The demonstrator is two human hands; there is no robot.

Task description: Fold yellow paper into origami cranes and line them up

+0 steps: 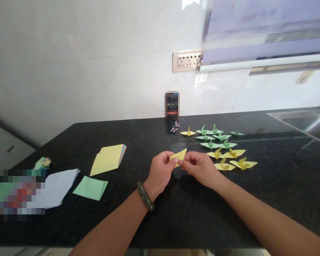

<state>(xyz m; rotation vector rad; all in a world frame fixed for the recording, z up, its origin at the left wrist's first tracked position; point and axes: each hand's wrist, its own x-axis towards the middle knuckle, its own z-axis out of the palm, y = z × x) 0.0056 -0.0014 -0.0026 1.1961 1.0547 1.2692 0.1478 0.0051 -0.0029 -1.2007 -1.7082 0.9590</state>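
My left hand (161, 171) and my right hand (200, 168) meet above the black counter (282, 185), both pinching a small folded yellow paper (179, 155). Each hand's fingers are closed on one end of it. A dark green bangle (145, 196) sits on my left wrist. Just beyond my right hand lie several finished paper cranes: yellow ones (230, 159) nearest, green ones (216, 137) farther back.
A stack of coloured paper squares (108, 159) lies to the left, with a loose green sheet (91, 187) and a pale blue sheet (60, 185) nearer the edge. A phone (172, 105) leans on the wall by a beaded string (175, 126). A steel sink (306, 122) is at right.
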